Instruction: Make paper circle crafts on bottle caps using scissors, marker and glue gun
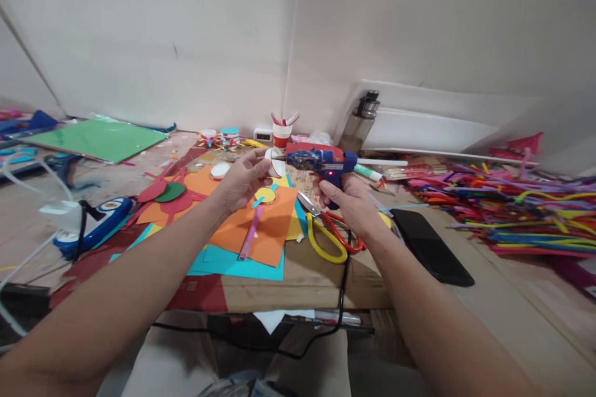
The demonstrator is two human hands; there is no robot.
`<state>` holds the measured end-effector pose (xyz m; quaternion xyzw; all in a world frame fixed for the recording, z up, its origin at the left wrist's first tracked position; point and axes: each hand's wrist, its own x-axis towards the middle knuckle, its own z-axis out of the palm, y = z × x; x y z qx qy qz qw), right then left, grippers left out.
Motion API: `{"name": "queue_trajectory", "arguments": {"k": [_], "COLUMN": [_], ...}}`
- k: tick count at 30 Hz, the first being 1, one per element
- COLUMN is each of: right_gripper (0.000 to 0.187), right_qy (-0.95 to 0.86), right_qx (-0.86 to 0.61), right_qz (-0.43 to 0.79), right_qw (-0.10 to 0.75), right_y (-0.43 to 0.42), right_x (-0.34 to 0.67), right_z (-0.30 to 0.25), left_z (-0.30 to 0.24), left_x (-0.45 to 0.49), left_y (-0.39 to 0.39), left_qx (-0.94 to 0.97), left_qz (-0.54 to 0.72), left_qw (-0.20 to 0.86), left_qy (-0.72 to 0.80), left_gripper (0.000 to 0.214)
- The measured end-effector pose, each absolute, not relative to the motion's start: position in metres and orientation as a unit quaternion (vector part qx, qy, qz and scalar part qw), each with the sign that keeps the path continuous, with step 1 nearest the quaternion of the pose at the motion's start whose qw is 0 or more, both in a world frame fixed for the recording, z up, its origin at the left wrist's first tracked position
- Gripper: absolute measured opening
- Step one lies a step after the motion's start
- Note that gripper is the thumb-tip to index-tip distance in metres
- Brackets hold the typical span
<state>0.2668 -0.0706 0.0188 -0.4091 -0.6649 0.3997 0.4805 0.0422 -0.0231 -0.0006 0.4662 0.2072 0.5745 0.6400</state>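
Note:
My right hand (344,195) is wrapped round the handle of a blue hot glue gun (316,160), whose small red light is lit. Its nozzle points left and meets a small white paper cup (274,164) with a red line, or overlaps it in view; I cannot tell if they touch. The fingers of my left hand (244,180) pinch that cup. Below the hands, a yellow disc (265,196) with a blue strip and a pink-purple straw (251,232) rest on orange paper (274,242). Scissors (321,239) with yellow and red handles lie just right of the paper.
Red and green paper discs (172,192) lie to the left. A black phone (433,248) and a heap of coloured pipe cleaners (512,205) are at right. The glue gun's black cord (342,291) hangs over the table's front edge. A dark bottle (359,124) stands by the white wall.

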Motion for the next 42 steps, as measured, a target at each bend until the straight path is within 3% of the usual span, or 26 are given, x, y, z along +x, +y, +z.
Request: {"name": "queue_trajectory", "arguments": {"k": [7, 42], "right_gripper": [0.031, 0.031], "right_qy": [-0.646, -0.668], "right_qx": [-0.413, -0.401], "right_qz": [0.396, 0.409], "right_qw": [0.505, 0.474], "right_y": [-0.068, -0.0706], "right_x": [0.2667, 0.2678], "right_z": [0.017, 0.0182], "left_z": [-0.0046, -0.0017], "left_x": [0.0424, 0.0406], "left_y": [-0.0224, -0.0228], "left_qx": [0.487, 0.464], "left_qz": [0.564, 0.561], "left_qw": [0.636, 0.654], "left_qy": [0.2, 0.207], "left_gripper": [0.055, 0.053]}}
